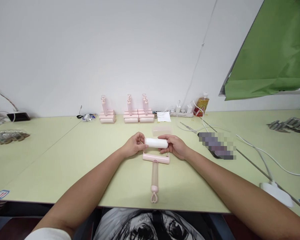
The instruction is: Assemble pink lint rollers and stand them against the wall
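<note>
A white roll (156, 143) lies crosswise between my two hands. My left hand (135, 145) has its fingers closed on the roll's left end, and my right hand (174, 146) grips the right end with the thumb below and fingers above. Just below the roll, a pink roller frame with a clear handle (155, 173) lies on the table, its heart-shaped end toward me. Behind the roll sits a translucent pink cover (162, 130).
Several pink rollers (131, 115) stand along the wall. A power strip (181, 114), a bottle (201, 105), a blurred phone (216, 145), white cables and a white charger (276, 193) are at the right. Bundled items (8, 136) lie far left.
</note>
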A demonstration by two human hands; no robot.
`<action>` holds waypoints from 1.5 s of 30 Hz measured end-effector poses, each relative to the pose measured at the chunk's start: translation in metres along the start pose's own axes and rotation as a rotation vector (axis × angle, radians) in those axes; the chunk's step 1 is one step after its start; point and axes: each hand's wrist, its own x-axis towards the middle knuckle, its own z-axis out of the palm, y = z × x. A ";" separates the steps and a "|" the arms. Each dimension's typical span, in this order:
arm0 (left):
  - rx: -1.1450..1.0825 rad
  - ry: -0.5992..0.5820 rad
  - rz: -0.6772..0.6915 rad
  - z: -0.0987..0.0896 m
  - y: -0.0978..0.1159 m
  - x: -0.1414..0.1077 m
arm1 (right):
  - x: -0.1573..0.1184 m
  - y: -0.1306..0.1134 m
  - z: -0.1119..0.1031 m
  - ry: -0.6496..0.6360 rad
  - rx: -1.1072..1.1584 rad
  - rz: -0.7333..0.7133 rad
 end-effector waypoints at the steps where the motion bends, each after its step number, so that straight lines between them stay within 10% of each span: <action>1: 0.011 0.024 -0.006 0.001 0.000 0.000 | 0.001 0.000 0.001 0.026 0.007 -0.006; 45: 0.410 0.319 0.121 -0.002 -0.005 0.003 | 0.005 0.004 -0.001 0.230 -0.366 -0.018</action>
